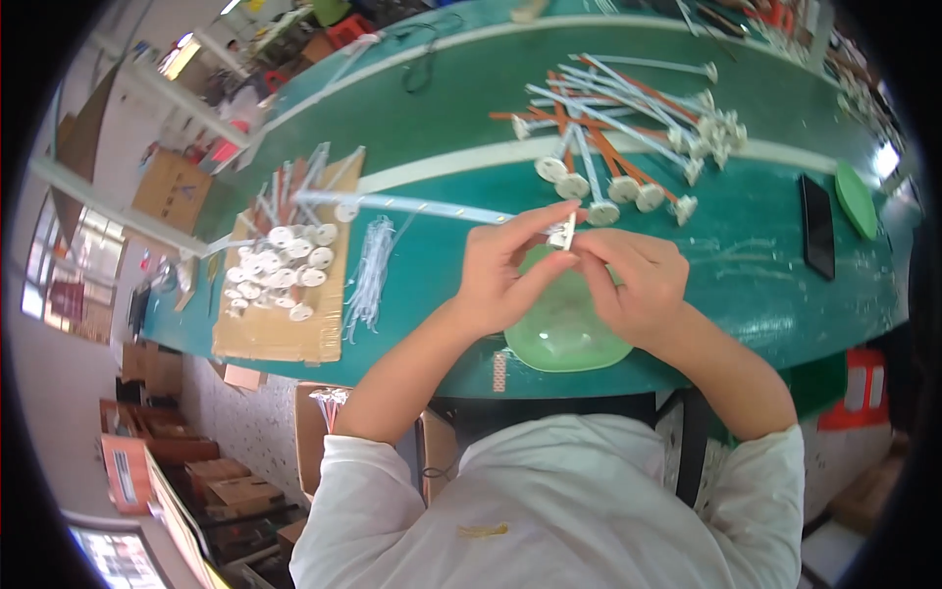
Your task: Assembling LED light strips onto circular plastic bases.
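My left hand (pixel 496 270) pinches a white round disc (pixel 569 233) between thumb and fingertips, above the green table. A long pale strip with small yellowish marks (pixel 422 206) runs from this hand out to the left, and seems joined to the disc. My right hand (pixel 633 280) is closed, its fingertips pressed against the disc's right side; whether they hold some small part cannot be made out. Below both hands sits a light green plastic dish (pixel 569 339), partly covered by them.
Disc-ended strips, white and orange, lie piled (pixel 628 137) at the back right. More discs (pixel 280 260) rest on a cardboard sheet (pixel 285 339) at left, beside a bundle of thin white wires (pixel 371 270). A black phone (pixel 816 226) and a second green dish (pixel 856 201) lie far right.
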`<action>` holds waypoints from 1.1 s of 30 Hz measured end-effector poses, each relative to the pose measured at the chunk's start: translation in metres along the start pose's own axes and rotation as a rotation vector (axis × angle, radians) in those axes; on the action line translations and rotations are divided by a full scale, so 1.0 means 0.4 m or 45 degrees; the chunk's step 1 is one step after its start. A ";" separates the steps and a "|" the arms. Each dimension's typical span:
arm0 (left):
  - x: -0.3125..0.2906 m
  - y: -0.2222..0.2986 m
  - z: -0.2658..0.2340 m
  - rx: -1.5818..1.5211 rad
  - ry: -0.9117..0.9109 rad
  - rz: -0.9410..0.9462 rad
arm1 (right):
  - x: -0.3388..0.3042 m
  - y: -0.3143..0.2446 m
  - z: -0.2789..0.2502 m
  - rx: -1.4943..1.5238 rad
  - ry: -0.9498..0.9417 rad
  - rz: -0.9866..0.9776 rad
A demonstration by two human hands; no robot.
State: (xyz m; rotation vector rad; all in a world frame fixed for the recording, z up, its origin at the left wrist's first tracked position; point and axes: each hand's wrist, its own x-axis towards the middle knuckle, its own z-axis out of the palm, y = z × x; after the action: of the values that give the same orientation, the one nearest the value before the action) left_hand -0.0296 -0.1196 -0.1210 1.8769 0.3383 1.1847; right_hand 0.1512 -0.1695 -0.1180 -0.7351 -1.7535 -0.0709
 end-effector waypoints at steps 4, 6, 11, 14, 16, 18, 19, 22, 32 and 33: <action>0.048 0.055 -0.120 0.517 0.035 -0.361 | 0.006 -0.002 0.000 0.026 -0.016 0.167; 0.058 0.085 -0.258 0.647 0.105 -0.511 | 0.004 -0.004 -0.017 0.069 -0.048 0.201; -0.008 0.229 -0.656 1.204 0.134 -0.891 | 0.009 -0.012 -0.019 0.009 -0.142 0.139; -0.109 0.285 -0.833 1.386 0.158 -1.072 | 0.002 -0.006 -0.002 0.055 -0.242 0.008; -0.144 0.307 -0.843 1.402 0.274 -1.319 | -0.003 -0.006 -0.005 0.047 -0.255 0.000; -0.177 0.308 -0.883 1.510 0.224 -1.242 | -0.004 -0.008 -0.004 0.044 -0.269 -0.017; -0.187 0.301 -0.894 1.622 0.179 -1.164 | -0.004 -0.005 -0.001 0.067 -0.253 -0.021; -0.144 0.303 -0.851 1.856 0.031 -1.259 | -0.006 0.003 0.003 0.086 -0.241 -0.007; 0.048 0.130 -0.425 2.205 -0.104 -0.494 | -0.013 0.012 0.002 0.080 -0.308 -0.073; 0.064 0.096 -0.399 2.063 -0.195 -0.477 | -0.011 0.013 0.007 0.091 -0.298 -0.088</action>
State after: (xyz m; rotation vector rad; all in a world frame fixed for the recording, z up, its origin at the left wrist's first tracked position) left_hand -0.1576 -0.0428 -0.0483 2.9075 1.8592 0.3459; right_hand 0.1518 -0.1661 -0.1244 -0.6509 -1.9939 0.0322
